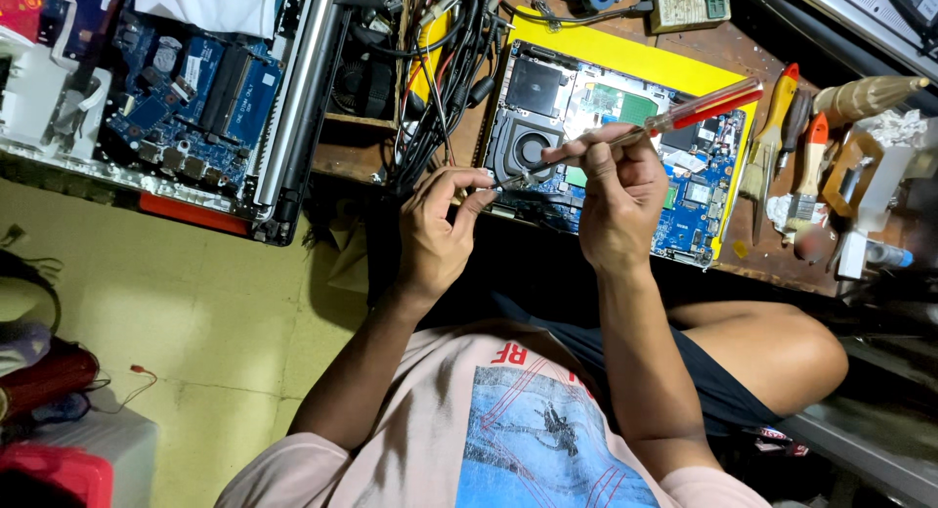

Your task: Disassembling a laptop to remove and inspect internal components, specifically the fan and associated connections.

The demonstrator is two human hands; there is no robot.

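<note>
I see bright, even light on the bench (743,259) and floor (195,313); deep shadow under the bench's near edge; wide-angle bending at the corners; focus is sharp.

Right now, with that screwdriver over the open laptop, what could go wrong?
The screwdriver tip sits between the fingertips of the left hand, so a slip could jab them. It may also slide onto the exposed blue circuit board beside the fan. Any small part pinched there could drop off the bench edge.

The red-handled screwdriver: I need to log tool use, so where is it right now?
In the head view, the red-handled screwdriver is in the right hand, over the opened laptop; its tip meets the left hand.
</note>
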